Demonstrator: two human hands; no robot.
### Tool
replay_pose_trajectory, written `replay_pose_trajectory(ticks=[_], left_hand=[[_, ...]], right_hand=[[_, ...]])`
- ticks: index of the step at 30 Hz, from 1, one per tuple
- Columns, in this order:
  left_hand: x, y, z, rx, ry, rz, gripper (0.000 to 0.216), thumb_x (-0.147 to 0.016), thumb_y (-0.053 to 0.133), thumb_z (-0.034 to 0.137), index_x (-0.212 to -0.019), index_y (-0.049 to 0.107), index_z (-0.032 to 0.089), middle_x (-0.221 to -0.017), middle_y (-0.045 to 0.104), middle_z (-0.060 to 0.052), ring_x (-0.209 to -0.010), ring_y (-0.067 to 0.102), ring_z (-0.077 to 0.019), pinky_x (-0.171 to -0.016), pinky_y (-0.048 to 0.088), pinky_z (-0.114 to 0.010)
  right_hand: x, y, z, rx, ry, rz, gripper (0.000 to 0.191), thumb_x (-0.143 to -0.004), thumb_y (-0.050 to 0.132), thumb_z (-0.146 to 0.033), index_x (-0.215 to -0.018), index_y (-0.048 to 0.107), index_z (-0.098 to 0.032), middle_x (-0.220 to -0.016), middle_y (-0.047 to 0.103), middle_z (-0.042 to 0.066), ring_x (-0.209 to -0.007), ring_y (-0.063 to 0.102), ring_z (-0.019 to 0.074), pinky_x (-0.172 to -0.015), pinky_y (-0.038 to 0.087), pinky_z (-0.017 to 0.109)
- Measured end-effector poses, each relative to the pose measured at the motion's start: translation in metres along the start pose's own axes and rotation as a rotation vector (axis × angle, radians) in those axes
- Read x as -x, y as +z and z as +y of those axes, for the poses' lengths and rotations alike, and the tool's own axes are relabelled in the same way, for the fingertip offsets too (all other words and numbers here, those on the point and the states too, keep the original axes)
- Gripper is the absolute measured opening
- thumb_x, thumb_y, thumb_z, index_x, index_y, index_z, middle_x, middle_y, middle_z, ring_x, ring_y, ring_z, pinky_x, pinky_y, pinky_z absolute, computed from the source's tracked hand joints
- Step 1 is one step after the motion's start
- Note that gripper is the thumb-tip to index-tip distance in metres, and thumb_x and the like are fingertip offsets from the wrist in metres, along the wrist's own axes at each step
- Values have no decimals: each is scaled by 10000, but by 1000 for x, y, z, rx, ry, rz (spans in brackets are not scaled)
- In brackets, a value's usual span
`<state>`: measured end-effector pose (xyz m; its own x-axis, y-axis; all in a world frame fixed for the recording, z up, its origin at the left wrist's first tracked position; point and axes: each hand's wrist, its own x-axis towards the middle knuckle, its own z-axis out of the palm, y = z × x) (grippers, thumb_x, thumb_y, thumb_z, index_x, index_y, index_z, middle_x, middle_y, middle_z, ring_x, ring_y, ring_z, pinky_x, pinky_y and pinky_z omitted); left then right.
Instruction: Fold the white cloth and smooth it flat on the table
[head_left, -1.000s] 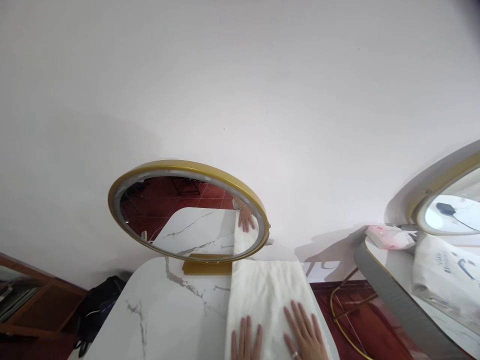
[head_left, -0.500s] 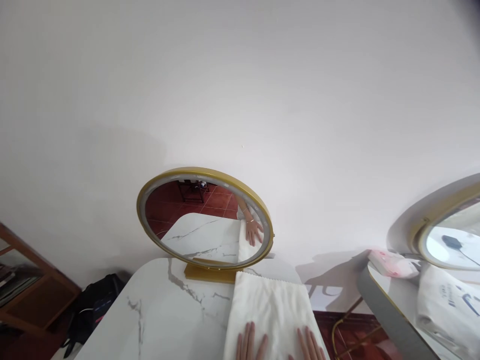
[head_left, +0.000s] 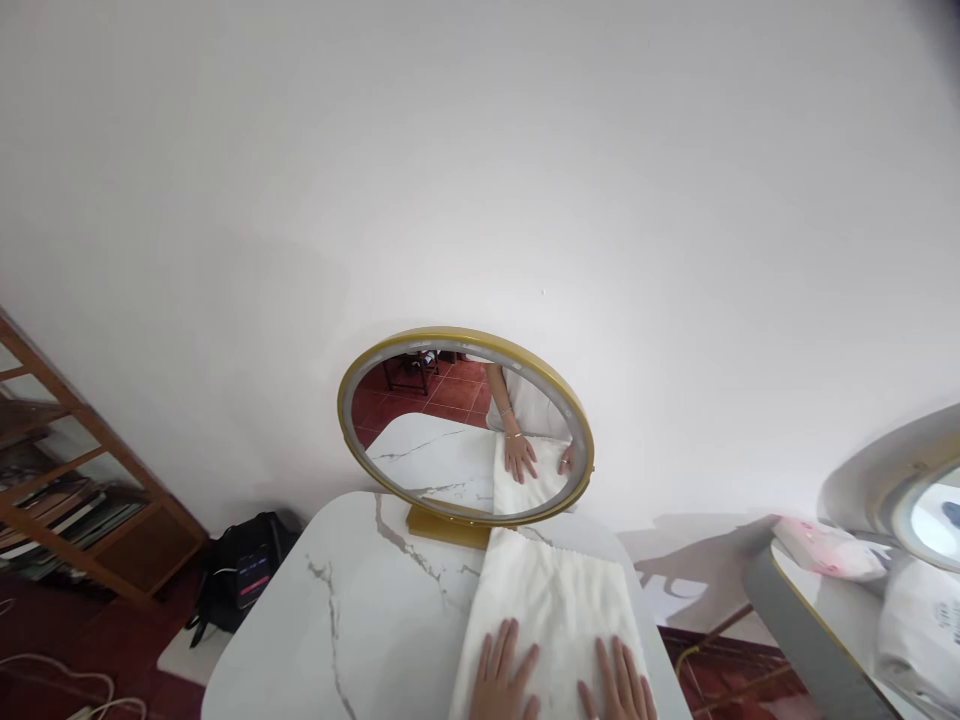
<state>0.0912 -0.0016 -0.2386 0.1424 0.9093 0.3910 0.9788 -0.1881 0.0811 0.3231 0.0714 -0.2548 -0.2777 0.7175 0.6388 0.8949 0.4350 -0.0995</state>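
Note:
A white cloth lies along the right part of the marble-patterned table, its far edge close to the mirror's base. My left hand rests flat on the cloth's left side, fingers spread. On its right side lies my right hand, also flat, with the fingers apart. Both wrists are below the picture's lower edge. Behind the cloth stands an oval-looking mirror with a gold rim, which reflects the cloth, a hand and part of the other.
A gold base carries the mirror near the wall. At right, a second table bears a pink-and-white packet, a printed white cloth bag and another mirror. A black bag and a wooden shelf stand at left.
The view has swung left and slightly down, so the mirror and table appear further right. More of both hands shows. They still lie flat on the cloth.

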Motion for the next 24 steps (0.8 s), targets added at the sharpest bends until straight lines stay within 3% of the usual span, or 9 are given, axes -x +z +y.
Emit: replay_pose_trajectory(ticks=[4, 10, 12, 15, 19, 24], left_hand=[[11, -31, -21, 20, -35, -8, 636, -863, 493, 457, -1445, 247, 383, -1514, 287, -14, -1351, 354, -239, -1070, 301, -433], [36, -53, -60, 69, -147, -95, 598, -850, 508, 456, -1416, 324, 389, -1474, 381, -5, -1319, 397, -258, -1060, 322, -430], [33, -61, -74, 66, -274, -105, 588, -859, 489, 457, -1418, 336, 358, -1455, 416, -19, -1306, 412, -266, -1056, 336, -428], [13, -73, -95, 40, -367, -78, 587, -881, 454, 440, -1435, 318, 302, -1504, 330, -51, -1369, 315, -281, -1100, 285, -447], [-20, -78, -107, 64, -297, -104, 626, -869, 482, 458, -1444, 289, 302, -1539, 228, -59, -1413, 200, -301, -1135, 194, -504], [-37, -59, -84, 146, -230, -132, 670, -856, 491, 489, -1454, 252, 301, -1547, 191, -57, -1422, 143, -318, -1139, 161, -543]], right_hand=[[-4, -1, -35, -45, -18, -37, 707, -886, 322, -519, -1500, 89, -256, -1442, 408, 82, -1281, 437, 309, -950, 393, 501], [-20, -9, -99, -93, -40, -45, 687, -917, 291, -508, -1503, 73, -226, -1495, 312, 103, -1363, 310, 297, -1020, 337, 508], [-26, -14, -116, -100, -71, -83, 698, -916, 315, -510, -1503, 56, -235, -1507, 286, 100, -1363, 311, 295, -1034, 330, 506], [-33, -24, -136, -95, -102, -164, 717, -916, 359, -499, -1502, 38, -241, -1517, 257, 105, -1360, 319, 293, -1052, 318, 506], [-29, -29, -146, -120, -104, -199, 607, -942, 366, -413, -1492, 137, -296, -1499, 317, 64, -1319, 393, 263, -1046, 361, 450], [-9, -22, -127, -154, -86, -75, 477, -950, 385, -346, -1424, 339, -364, -1336, 543, 2, -1185, 535, 210, -917, 489, 334]])
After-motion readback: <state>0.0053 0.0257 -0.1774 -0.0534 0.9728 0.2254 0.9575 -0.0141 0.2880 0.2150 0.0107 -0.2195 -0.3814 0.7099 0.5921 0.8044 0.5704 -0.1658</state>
